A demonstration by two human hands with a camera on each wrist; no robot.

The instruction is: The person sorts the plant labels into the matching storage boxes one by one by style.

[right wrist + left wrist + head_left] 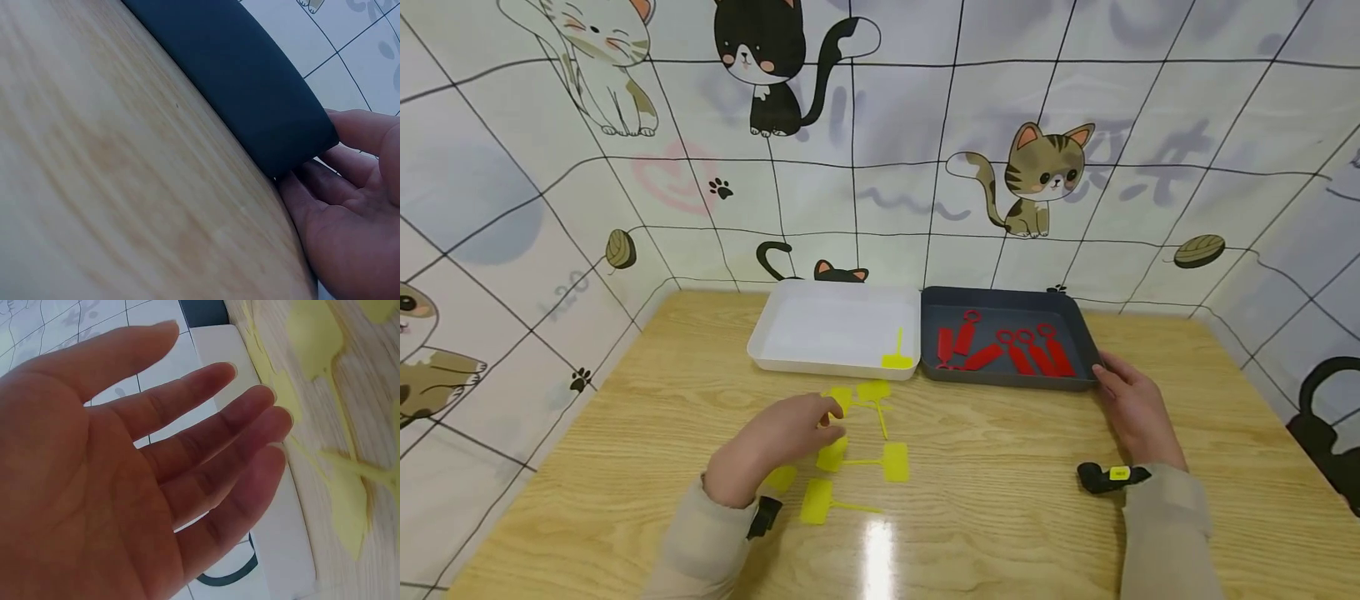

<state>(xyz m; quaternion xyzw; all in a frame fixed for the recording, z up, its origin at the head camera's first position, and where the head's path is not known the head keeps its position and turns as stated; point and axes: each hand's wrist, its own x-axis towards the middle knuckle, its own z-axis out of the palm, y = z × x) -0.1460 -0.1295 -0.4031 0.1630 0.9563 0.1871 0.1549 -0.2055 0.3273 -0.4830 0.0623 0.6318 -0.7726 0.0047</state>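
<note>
My left hand (790, 429) hovers over several flat yellow T-shaped plant labels (896, 462) lying in front of the white tray (827, 364). In the left wrist view its fingers are slightly bent and hold nothing; more yellow labels (315, 337) lie beyond the fingertips. My right hand (1138, 412) holds the front right corner of the dark grey tray (1007, 381). The right wrist view shows the thumb at the rim and the other fingers against the side of that tray (244, 81). Several red tags with ring ends (987, 357) lie inside it.
One yellow label (897, 361) lies in the front right corner of the white tray. Both trays stand side by side, touching, at the back of the wooden table (1000, 483). A cat-patterned cloth (895, 125) hangs behind and at the sides.
</note>
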